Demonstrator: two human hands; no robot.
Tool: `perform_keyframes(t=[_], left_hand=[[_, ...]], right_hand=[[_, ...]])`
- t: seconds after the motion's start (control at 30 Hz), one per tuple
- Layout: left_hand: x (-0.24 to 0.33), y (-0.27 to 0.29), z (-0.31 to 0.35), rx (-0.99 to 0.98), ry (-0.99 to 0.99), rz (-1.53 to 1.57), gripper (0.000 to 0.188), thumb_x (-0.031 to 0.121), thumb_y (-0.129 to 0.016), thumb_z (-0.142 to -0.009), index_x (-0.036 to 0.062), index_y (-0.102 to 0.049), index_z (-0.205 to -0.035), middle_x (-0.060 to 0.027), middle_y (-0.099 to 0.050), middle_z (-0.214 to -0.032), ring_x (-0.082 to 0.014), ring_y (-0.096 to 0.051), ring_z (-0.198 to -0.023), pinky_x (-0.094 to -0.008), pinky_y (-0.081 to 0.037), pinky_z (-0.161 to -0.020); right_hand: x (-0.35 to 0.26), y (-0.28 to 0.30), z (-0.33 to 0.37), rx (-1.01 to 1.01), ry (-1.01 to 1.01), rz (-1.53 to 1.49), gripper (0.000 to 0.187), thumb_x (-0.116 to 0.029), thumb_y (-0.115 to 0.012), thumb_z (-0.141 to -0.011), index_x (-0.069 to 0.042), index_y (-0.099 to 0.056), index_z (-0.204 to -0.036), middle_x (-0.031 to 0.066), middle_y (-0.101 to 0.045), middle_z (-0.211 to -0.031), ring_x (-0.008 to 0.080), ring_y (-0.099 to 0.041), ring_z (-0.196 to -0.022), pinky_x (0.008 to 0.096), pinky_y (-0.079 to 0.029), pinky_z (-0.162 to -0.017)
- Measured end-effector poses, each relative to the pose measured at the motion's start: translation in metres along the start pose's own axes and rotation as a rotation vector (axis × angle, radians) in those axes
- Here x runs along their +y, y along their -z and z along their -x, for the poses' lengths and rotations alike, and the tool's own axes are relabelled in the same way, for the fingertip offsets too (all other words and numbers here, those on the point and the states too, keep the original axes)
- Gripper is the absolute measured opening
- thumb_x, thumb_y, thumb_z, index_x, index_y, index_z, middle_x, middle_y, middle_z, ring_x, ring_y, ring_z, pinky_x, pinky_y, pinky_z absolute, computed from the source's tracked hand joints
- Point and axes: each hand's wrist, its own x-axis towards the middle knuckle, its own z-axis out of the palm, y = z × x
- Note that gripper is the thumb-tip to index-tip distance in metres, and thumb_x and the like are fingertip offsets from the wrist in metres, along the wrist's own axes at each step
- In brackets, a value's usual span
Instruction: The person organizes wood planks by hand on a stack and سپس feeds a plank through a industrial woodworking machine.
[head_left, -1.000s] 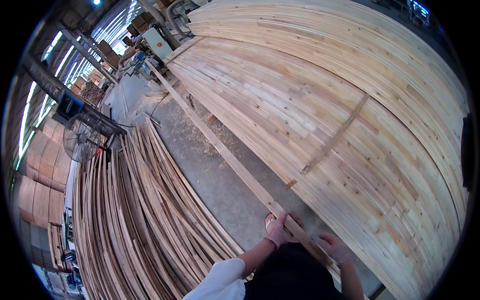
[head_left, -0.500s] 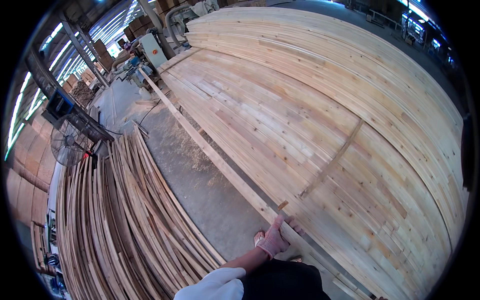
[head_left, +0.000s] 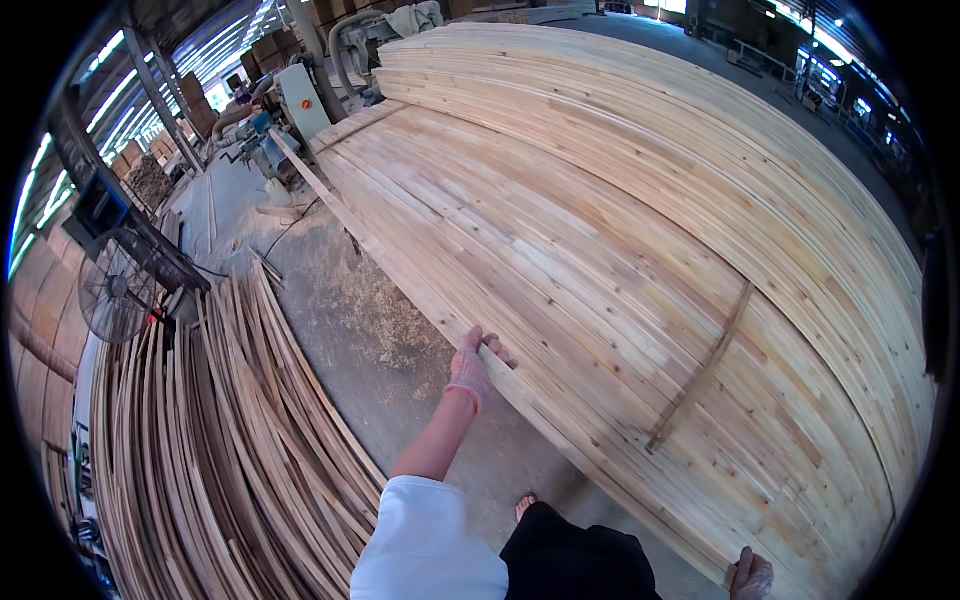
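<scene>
Long wooden strip (head_left: 430, 302) ran diagonally along the near edge of the board stack, its far end up at the machine. Nearest, at the bottom rim of view: right hand (head_left: 750, 576), gloved, fingers curled at the strip's near stretch; partly cropped, could not tell if it was pinching. Left of it, black clothing (head_left: 575, 555), a foot (head_left: 526, 504) with bare toes, and a white sleeve (head_left: 430, 540). Left hand (head_left: 470, 372), in a pinkish glove with bare fingertips, was pinching the strip farther up, thumb on one side, fingertips on the stack side; arm reached forward. Hands well apart.

Right: board stack (head_left: 560, 270), broad and pale, knots showing, with a narrow brownish batten (head_left: 705, 370) lying crosswise on top. Left: pile of loose slats (head_left: 230, 450), lying lengthwise on the floor, some crossing. Between pile and stack, grey concrete floor (head_left: 345, 365) with scattered sawdust (head_left: 385, 315).

Farther: wire-cage fan (head_left: 118, 285) beyond the pile, left side; second, taller board stack (head_left: 640, 130) behind the first. Farthest: machine (head_left: 272, 142), with a pale control cabinet (head_left: 298, 95) carrying an orange-red knob (head_left: 306, 104) just beside it.
</scene>
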Motion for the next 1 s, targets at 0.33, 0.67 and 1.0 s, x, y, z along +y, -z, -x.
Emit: perform_keyframes(t=[0.33, 0.67, 1.0], left_hand=[[0.052, 0.061, -0.042, -0.234, 0.046, -0.170, 0.041, 0.044, -0.051, -0.095, 0.0071, -0.057, -0.112, -0.0067, -0.061, -0.101, -0.0232, -0.059, -0.094, -0.0440, -0.048, -0.089], [-0.170, 0.135, 0.075, -0.788, 0.759, -0.548, 0.070, 0.048, -0.067, -0.081, 0.0047, -0.047, -0.133, -0.0125, -0.056, -0.127, -0.0250, -0.055, -0.116, -0.0384, -0.044, -0.099], [-0.019, 0.119, 0.015, -0.210, 0.288, -0.392, 0.047, 0.037, -0.069, -0.085, 0.0063, -0.056, -0.119, -0.0069, -0.065, -0.108, -0.0217, -0.066, -0.090, -0.0321, -0.058, -0.076]], right_hand=[[-0.169, -0.101, -0.080, -0.166, 0.231, -0.170, 0.048, -0.052, -0.045, -0.093, -0.010, -0.068, -0.090, 0.0180, -0.066, -0.078, 0.0367, -0.064, -0.076, 0.0482, -0.050, -0.073], [-0.295, -0.146, -0.101, -0.275, 0.633, -0.390, 0.042, -0.050, -0.046, -0.093, -0.017, -0.064, -0.113, 0.0163, -0.066, -0.101, 0.0348, -0.063, -0.095, 0.0437, -0.049, -0.085], [-0.104, -0.107, -0.088, -0.498, 0.091, 0.091, 0.052, -0.056, -0.041, -0.090, -0.015, -0.067, -0.110, 0.0147, -0.067, -0.105, 0.0332, -0.063, -0.100, 0.0404, -0.046, -0.091]])
